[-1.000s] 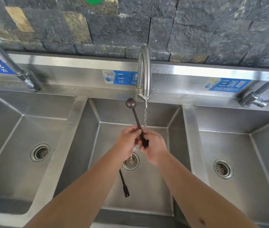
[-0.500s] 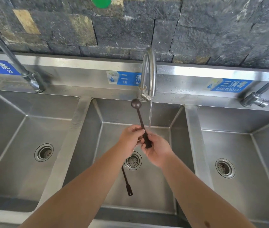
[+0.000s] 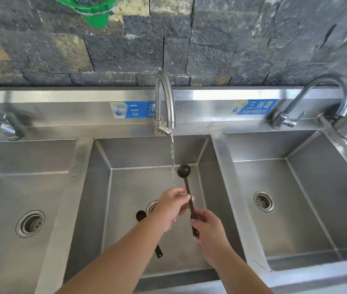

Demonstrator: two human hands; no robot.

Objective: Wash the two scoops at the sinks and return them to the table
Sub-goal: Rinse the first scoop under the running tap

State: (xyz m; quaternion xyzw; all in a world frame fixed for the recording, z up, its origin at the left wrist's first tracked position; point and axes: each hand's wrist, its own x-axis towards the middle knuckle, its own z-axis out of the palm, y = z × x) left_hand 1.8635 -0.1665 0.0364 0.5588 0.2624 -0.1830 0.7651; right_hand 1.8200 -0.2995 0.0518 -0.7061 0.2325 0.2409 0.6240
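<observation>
**Currently Rinsing Scoop One in the Middle Sink**

Our right hand (image 3: pixel 209 227) grip is clamped on the lower handle of the held scoop (image 3: pixel 186 183); our left hand (image 3: pixel 171 205) pinches its mid-shaft beside the water stream (image 3: pixel 172 158). We judge the scoop light, stiff and slippery when wet, best held at the handle. The second scoop (image 3: pixel 141 215) lies in the middle sink (image 3: pixel 96 187). Labels read "ER" (image 3: pixel 135 114) and "SAN XIAO DU" (image 3: pixel 254 111).

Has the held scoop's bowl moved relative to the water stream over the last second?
Yes. The scoop bowl was left of the water stream and up by the tap spout; now it sits right of the stream and lower in the middle sink.
</observation>
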